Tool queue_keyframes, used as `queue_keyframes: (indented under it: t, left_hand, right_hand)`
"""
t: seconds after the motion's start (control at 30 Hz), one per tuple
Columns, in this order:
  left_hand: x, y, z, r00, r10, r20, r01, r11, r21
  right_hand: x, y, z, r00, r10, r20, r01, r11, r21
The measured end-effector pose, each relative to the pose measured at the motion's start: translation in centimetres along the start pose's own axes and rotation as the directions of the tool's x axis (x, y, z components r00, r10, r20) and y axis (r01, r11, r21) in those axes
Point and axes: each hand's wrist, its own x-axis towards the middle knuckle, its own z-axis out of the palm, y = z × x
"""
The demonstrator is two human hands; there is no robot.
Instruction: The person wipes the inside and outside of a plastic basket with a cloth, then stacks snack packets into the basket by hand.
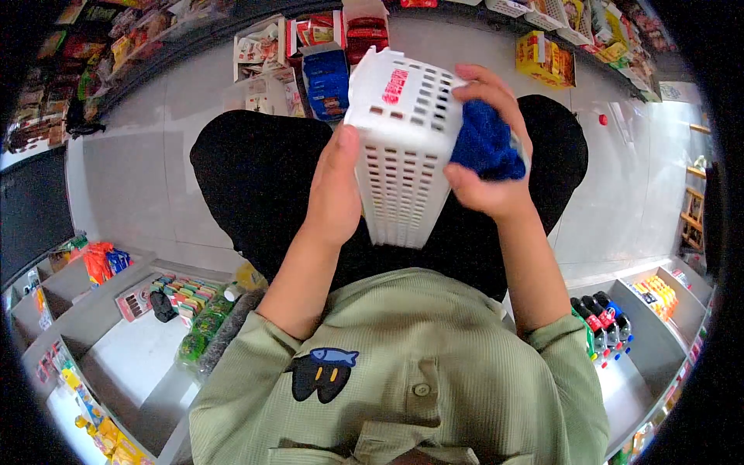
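White basket: the perforated plastic basket (407,155) is sitting between both hands above the lap, lettered panel facing up.
Long axis: running far to near, the near end narrowing toward the black trousers (260,174).
Blue cloth: a bunched blue cloth (488,143) is pressing close along the basket's right side, between right thumb and fingers; the right hand is nearer.
Right hand: this hand (505,194) is curling around the cloth, fingertips reaching the basket's far right edge; slightly blurred.
Left hand: this hand (339,190) is bracing the left wall, thumb up along the edge.
Floor: pale tile floor (147,178) is spreading beyond the knees; a blue carton (325,77) is standing far left, a yellow carton (542,60) far right.
Shelving: dark-capped bottles (608,322) are lying near right, green bottles (205,329) near left.
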Motion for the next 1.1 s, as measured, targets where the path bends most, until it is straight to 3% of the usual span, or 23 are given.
queue_keyframes:
  t: [0.07, 0.13, 0.27, 0.4, 0.47, 0.6, 0.73, 0.8, 0.87, 0.93, 0.97, 1.03, 1.1]
  left_hand:
    - [0.8, 0.1, -0.3, 0.998, -0.056, 0.037, 0.063, 0.976, -0.208]
    - [1.1, 0.8, 0.2, 0.991, -0.032, 0.127, 0.056, 0.98, -0.192]
    - [0.7, 1.1, -0.2, 0.985, -0.1, 0.141, 0.119, 0.984, -0.132]
    - [0.2, 0.0, -1.4, 0.98, -0.125, 0.155, 0.167, 0.941, -0.295]
    - [-0.4, -0.3, -1.5, 0.992, -0.04, 0.117, 0.077, 0.942, -0.326]
    - [-1.0, -0.1, -1.4, 0.992, -0.021, 0.125, 0.052, 0.967, -0.25]
    - [-1.0, 0.1, -1.5, 0.996, -0.027, 0.091, 0.048, 0.969, -0.244]
    - [-1.1, 0.0, -1.7, 0.997, -0.023, 0.076, 0.046, 0.948, -0.315]
    - [-1.2, -0.1, -1.7, 0.997, -0.012, 0.072, 0.034, 0.95, -0.311]
    - [-1.3, -0.2, -1.5, 0.998, -0.001, 0.067, 0.021, 0.952, -0.306]
    - [-1.4, -0.4, -1.2, 0.999, 0.005, 0.045, 0.008, 0.954, -0.298]
    - [-1.7, -0.4, -0.5, 1.0, 0.011, 0.023, -0.004, 0.956, -0.292]
    - [-2.1, -0.1, 0.3, 0.996, 0.005, -0.089, -0.018, 0.989, -0.148]
  right_hand:
    - [0.4, -1.8, -0.4, 0.997, -0.075, 0.031, 0.078, 0.992, -0.103]
    - [0.3, -2.4, -0.8, 0.989, -0.13, 0.068, 0.138, 0.982, -0.131]
    - [-0.6, -2.3, -1.0, 0.99, -0.119, 0.081, 0.129, 0.984, -0.123]
    - [-2.3, -2.0, -0.3, 0.997, 0.046, 0.062, -0.038, 0.993, -0.113]
    - [-2.7, -2.0, 0.1, 0.97, 0.234, -0.066, -0.242, 0.956, -0.164]
    - [-2.5, -2.0, 0.5, 0.946, 0.295, -0.134, -0.309, 0.946, -0.101]
    - [-2.7, -2.7, 0.7, 0.96, 0.264, -0.087, -0.273, 0.955, -0.117]
    - [-2.5, -3.9, 1.3, 0.869, 0.485, -0.095, -0.457, 0.862, 0.219]
    - [-2.9, -3.8, 1.5, 0.847, 0.521, -0.105, -0.478, 0.834, 0.275]
    - [-3.3, -3.3, 1.1, 0.973, 0.214, -0.09, -0.22, 0.973, -0.069]
    - [-3.2, -3.6, 1.2, 0.985, 0.145, -0.092, -0.158, 0.975, -0.154]
    - [-2.9, -4.2, 1.4, 0.995, 0.072, -0.075, -0.086, 0.974, -0.209]
    - [-2.9, -4.3, 1.6, 0.997, -0.067, -0.034, 0.053, 0.948, -0.313]
